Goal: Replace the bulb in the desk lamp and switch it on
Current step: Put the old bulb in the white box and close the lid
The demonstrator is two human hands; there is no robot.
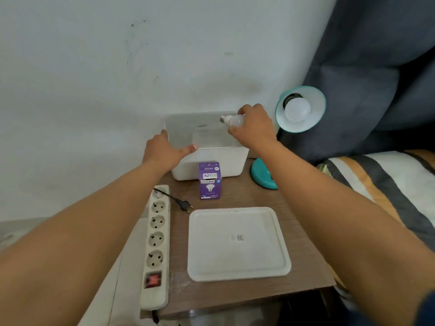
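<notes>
I see a brown wooden counter (235, 292) by the wall. A flat white plastic lid (237, 243) lies on it, and behind it sits an open white plastic box (211, 161). My left hand (164, 151) lies open on the box's rim. My right hand (255, 127) is closed around a white light bulb (231, 120) above the box. The teal desk lamp (301, 109) beside it has another white round bulb (297, 110) in it. A small purple bulb carton (210, 181) stands in front of the box.

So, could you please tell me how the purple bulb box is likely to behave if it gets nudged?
The purple bulb box stands upright on a small base, so it would probably tip rather than slide. It looks like thin card, likely light and easily crushed. Whether a bulb is inside cannot be seen.
</notes>
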